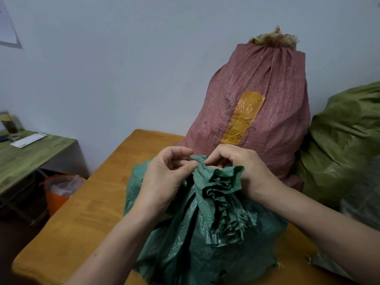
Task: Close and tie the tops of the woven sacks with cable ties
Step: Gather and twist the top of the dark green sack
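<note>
Green sack [195, 233] lower centre of frame, sitting on orange counter [92, 212], top bunched into neck. Left hand [164, 177] fingers pinching neck from left side, right hand [240, 167] fingers curled tight on it from right. Pink sack [267, 89] upright just behind, top gathered. Olive sack [345, 130] at right edge.

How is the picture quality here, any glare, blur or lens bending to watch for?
Head view: soft, even light, no hard shadows on the green sack, the left hand or the right hand. Head view: mild sheen on the tape patch of the pink sack. Head view: the wide lens stretches the frame edges, and the glass on the side desk looks soft.
</note>
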